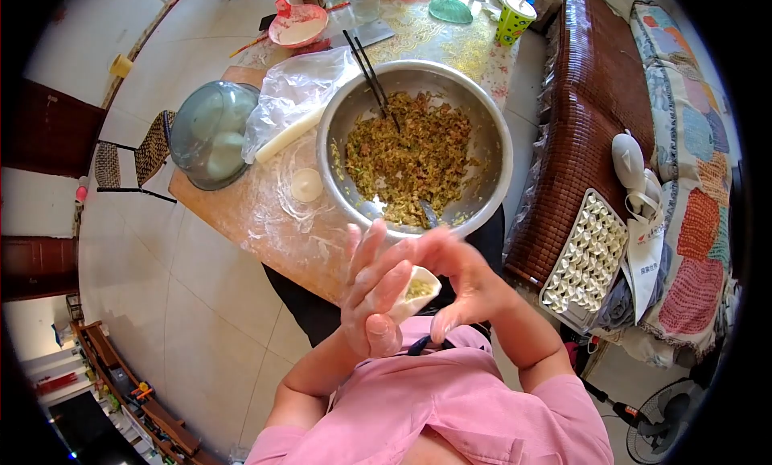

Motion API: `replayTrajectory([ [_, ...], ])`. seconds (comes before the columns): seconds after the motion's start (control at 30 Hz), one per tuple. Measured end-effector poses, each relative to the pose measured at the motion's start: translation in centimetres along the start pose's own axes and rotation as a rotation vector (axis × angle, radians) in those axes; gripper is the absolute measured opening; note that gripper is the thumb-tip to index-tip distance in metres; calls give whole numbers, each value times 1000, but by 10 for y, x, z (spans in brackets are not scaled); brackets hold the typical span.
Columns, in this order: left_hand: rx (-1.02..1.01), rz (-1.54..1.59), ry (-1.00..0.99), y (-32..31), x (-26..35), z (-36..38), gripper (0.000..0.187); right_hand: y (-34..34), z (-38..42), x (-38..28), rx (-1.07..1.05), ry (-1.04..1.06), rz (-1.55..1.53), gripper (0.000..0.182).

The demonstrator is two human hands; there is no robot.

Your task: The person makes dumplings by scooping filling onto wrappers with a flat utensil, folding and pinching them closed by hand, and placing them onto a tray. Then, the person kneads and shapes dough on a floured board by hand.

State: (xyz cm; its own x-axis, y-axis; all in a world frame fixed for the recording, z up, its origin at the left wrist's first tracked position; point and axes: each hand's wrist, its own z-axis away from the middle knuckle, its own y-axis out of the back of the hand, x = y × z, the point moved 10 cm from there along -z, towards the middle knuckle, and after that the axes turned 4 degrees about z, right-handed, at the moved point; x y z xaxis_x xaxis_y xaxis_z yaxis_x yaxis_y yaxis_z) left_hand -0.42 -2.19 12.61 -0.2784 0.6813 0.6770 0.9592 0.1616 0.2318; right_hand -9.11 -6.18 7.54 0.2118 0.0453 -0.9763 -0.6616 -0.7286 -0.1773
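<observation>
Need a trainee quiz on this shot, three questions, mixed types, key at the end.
1. Multiple choice. The dough wrapper between the left hand and the right hand is:
A) sealed shut
B) open, filling showing
C) flat and bare

2. True or false: the black chopsticks stick into the filling in the metal bowl.

3. Fill in: a flat dough round lies on the floured ____.

Key: 1 B; 2 true; 3 board.

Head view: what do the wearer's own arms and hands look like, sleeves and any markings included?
Both arms have plain, light pink short sleeves, matching the shirt; the forearms are bare. The left hand and right hand are ungloved. No watch, cable or marking shows. The right fingers are blurred, hiding fine detail.
</observation>
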Motion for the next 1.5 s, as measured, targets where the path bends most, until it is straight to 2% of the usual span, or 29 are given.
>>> replayTrajectory([
  [0.03,-77,125,82,-6,-6,1,55,-5,-11,-17,-47,35,162,76],
  [0.07,-80,129,79,-8,-5,-2,55,-2,-10,-14,-42,36,164,76],
  [0.13,-197,250,200,-25,-17,-6,58,-12,-5,-5,-187,38,214,69],
  [0.17,-193,270,194,-26,-20,-5,58,-6,-6,-9,-129,83,271,60],
  [0.2,-195,270,194,-26,-20,-5,58,-5,-6,-13,-128,83,271,60],
  [0.27,-206,191,239,-26,-22,-3,54,-4,-7,-12,-148,-50,330,52],
  [0.33,-195,212,223,-26,-22,-2,49,-6,-7,-13,-155,-53,346,48],
  [0.4,-203,242,225,-27,-22,-2,47,-5,-7,-25,-115,82,394,44],
  [0.5,-205,318,307,-29,-26,0,46,-6,-6,-22,-126,46,374,39],
  [0.8,-183,504,372,-31,-34,7,43,-9,-6,-28,-71,128,441,31],
  [1.0,-172,661,456,-35,-36,12,43,-8,-7,-25,-51,103,383,25],
  [1.33,-167,725,553,-38,-43,20,44,-13,-8,-21,-72,102,400,19],
  [1.43,-155,758,513,-38,-40,15,44,-13,-10,-23,-19,149,409,17],
  [1.5,-53,795,540,-35,-44,18,39,-12,-8,-22,62,225,489,15],
])
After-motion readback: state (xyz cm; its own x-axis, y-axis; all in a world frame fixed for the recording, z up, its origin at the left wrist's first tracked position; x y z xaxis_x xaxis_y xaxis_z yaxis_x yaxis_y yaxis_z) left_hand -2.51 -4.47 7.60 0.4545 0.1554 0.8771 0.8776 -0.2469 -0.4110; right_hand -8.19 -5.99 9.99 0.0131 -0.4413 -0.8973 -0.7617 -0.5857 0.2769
